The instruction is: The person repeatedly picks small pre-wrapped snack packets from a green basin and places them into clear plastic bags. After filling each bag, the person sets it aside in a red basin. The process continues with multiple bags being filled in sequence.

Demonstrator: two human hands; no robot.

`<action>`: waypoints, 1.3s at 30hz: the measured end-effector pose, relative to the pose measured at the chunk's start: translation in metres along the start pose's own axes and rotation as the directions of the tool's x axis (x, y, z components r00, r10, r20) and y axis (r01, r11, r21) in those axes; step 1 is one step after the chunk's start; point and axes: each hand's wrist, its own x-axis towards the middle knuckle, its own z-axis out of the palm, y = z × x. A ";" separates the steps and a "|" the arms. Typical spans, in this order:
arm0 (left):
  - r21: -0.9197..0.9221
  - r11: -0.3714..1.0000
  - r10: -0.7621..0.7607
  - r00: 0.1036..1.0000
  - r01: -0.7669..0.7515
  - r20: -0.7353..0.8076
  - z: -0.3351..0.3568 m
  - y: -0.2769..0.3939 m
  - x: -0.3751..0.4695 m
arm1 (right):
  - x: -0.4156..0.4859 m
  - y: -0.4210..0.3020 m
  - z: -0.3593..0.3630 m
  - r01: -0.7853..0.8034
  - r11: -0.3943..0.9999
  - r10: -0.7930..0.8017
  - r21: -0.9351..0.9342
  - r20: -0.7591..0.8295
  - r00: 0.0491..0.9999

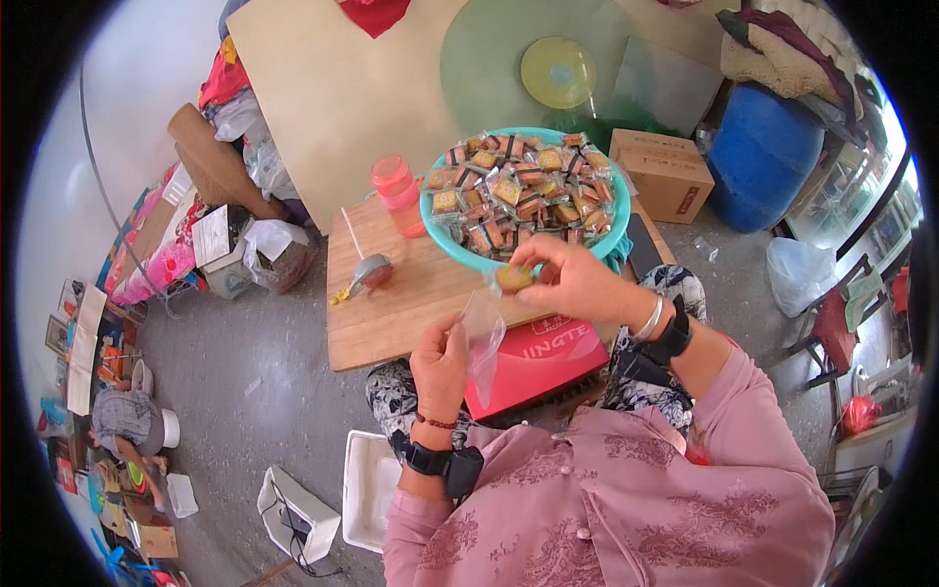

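Note:
Between the thumb and fingers of my right hand (568, 277) is a small yellowish patterned piece (515, 278), which looks like those in the basin. My left hand (442, 359) grips a clear plastic bag (484, 341) by its side, just below and left of that piece. Beyond my right hand stands a turquoise basin (434, 233), heaped with individually wrapped square pieces (506, 189). It rests on a wooden board (411, 319) in front of me. A red box with printing (539, 367) lies under the board's near edge, between my knees.
On the board are a pink plastic jar (400, 197), a metal ladle-like tool (373, 271) and yellow crumbs (339, 296). A cardboard box (660, 176) and blue barrel (766, 158) stand at right. White foam boxes (367, 491) sit on the floor; another person (128, 425) is at far left.

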 end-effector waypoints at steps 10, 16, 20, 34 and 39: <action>0.313 0.931 0.209 0.977 -0.189 -0.033 0.000 0.002 -0.010 | -0.020 0.007 0.053 0.214 0.896 -0.197 -0.389 0.082 0.977; 0.349 0.929 0.128 0.992 -0.125 0.016 0.013 -0.020 -0.017 | -0.026 0.039 0.075 0.115 0.918 -0.094 -0.380 0.072 0.993; 0.349 0.935 0.052 0.998 -0.064 0.045 0.017 -0.031 -0.016 | -0.027 0.057 0.087 0.111 0.952 -0.111 -0.285 0.016 0.994; 0.154 0.976 -0.163 0.984 0.151 0.073 0.019 -0.070 -0.016 | -0.027 0.112 0.094 -0.258 0.952 0.289 -0.167 0.202 0.936; 0.092 0.987 -0.143 0.984 0.133 0.109 0.022 -0.071 -0.018 | -0.025 0.106 0.094 -0.595 0.804 0.554 0.008 0.356 0.753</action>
